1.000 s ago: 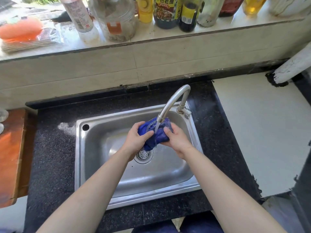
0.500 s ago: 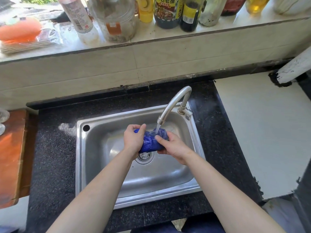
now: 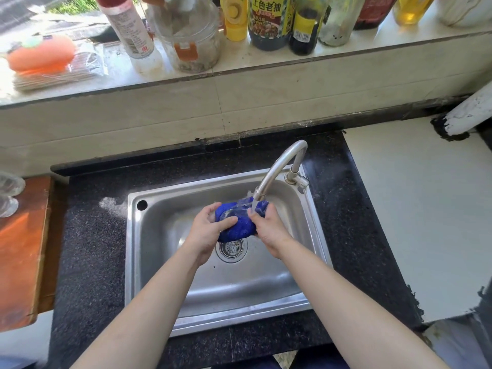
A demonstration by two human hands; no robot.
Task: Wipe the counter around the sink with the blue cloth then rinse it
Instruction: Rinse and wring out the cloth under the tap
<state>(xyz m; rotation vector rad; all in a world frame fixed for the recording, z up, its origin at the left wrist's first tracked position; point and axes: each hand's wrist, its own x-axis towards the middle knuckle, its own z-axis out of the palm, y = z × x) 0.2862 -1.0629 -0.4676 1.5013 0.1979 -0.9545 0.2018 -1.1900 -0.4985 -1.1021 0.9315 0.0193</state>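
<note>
Your left hand (image 3: 206,230) and right hand (image 3: 269,227) both clutch the bunched blue cloth (image 3: 239,222) mid-frame under the tap (image 3: 279,166); soaked, it's likely soft, heavy, slippery, so squeeze its middle

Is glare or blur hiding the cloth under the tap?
Head view: sunlight blows out the window ledge and gleams on the sink rim; the blue cloth is sharp between the left hand and right hand; running water smears only its top; wide-angle bend curves the ledge.
</note>
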